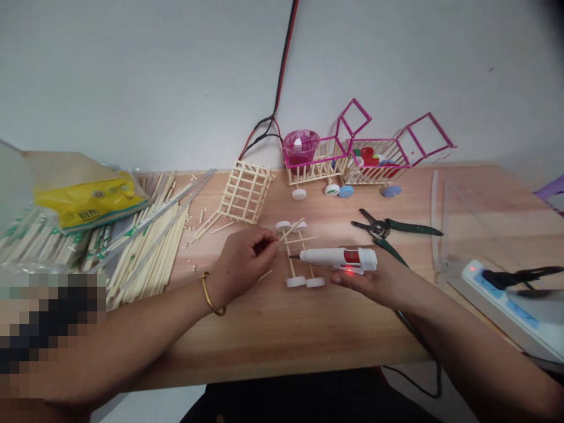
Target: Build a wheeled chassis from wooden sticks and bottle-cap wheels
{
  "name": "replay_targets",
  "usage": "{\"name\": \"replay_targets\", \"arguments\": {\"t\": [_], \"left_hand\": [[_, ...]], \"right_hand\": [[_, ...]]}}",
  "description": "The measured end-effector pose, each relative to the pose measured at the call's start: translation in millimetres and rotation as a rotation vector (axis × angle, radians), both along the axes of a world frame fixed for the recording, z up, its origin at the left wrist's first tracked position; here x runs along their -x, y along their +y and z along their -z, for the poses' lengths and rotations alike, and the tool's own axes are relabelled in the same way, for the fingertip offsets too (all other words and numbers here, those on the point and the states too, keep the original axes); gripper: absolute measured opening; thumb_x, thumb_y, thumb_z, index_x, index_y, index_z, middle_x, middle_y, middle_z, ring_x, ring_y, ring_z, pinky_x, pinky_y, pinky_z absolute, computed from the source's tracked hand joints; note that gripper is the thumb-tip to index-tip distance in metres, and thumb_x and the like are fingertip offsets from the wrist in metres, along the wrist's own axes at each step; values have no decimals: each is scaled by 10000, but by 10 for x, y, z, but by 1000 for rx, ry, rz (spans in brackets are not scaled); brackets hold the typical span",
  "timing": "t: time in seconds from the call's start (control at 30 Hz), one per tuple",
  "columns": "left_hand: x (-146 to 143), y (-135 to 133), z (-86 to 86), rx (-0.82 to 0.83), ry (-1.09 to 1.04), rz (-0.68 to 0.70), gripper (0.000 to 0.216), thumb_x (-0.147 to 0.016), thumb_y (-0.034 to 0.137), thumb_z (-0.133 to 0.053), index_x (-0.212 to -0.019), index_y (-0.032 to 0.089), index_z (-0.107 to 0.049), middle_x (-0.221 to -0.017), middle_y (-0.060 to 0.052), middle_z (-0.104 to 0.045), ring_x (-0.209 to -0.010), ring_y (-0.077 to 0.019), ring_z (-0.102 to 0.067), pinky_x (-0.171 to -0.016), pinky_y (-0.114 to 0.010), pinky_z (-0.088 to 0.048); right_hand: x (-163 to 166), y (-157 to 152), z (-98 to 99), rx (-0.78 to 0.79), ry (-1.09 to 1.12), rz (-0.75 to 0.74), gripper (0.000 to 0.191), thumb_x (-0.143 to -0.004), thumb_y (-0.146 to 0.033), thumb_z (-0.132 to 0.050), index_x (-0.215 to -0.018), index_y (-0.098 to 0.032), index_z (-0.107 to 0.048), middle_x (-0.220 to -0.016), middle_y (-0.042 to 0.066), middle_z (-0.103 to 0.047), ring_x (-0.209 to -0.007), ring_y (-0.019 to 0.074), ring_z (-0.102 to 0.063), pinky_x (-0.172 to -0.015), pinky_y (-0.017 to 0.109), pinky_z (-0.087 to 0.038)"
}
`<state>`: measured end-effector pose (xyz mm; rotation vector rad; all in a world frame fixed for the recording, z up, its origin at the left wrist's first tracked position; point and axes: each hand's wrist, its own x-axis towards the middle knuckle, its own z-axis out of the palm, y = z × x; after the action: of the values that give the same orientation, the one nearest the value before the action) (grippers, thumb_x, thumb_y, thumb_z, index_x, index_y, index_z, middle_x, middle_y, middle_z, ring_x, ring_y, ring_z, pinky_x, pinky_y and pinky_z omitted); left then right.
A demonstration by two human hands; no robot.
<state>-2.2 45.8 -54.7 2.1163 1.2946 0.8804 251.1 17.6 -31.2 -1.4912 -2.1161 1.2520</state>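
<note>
My right hand [374, 288] is closed around a white hot glue gun [326, 257] with a red window and a lit red light. Its dark nozzle points left, over a small wheeled frame [291, 258] of wooden sticks with white round wheels [295, 282]. Between the fingertips of my left hand [247, 255] is a short wooden stick [291, 231], slanting up to the right above the frame's far end. Whether that stick touches the frame, I cannot tell. A gold bangle circles my left wrist.
Behind stand a stick lattice basket [247, 192] and two purple-trimmed stick carts [317, 170], [379, 164]. Wire strippers [379, 226] lie to the right, near a power strip [497, 294]. Loose wooden sticks [150, 252] and a yellow packet [92, 200] occupy the left.
</note>
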Motion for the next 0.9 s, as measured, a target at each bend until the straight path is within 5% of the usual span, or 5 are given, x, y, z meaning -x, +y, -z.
{"name": "replay_targets", "arguments": {"t": [0.37,0.6,0.77,0.9], "left_hand": [[4,-6,24,1,8,23,117,-833,213,-551,-811,169,-657,-716,-7,-650,-631,-109,-555,-596,-237,-425],[6,-3,20,11,16,18,110,-827,201,-550,-807,171,-654,-714,-4,-646,-634,-110,-554,-617,-239,-427],[6,-4,2,-7,34,41,109,-821,193,-542,-807,168,-648,-713,-10,-648,-637,-116,-563,-601,-239,-421],[5,-11,-23,-33,88,102,101,-816,178,-541,-789,164,-637,-692,-8,-628,-636,-118,-554,-597,-242,-414]], "right_hand": [[-27,0,23,-65,-47,1,239,-795,-425,-624,-764,-189,-601,-738,13,-629,-660,149,-565,-579,256,-448],[-102,-21,47,-86,13,144,296,-759,-490,-644,-830,-209,-583,-722,5,-628,-637,161,-576,-537,264,-453],[-234,37,26,-361,-173,412,450,-704,-597,-646,-908,-212,-537,-764,38,-619,-662,207,-581,-559,311,-440],[-339,115,116,-563,-407,351,479,-717,-577,-630,-963,-184,-514,-895,119,-594,-768,269,-582,-604,352,-436]]}}
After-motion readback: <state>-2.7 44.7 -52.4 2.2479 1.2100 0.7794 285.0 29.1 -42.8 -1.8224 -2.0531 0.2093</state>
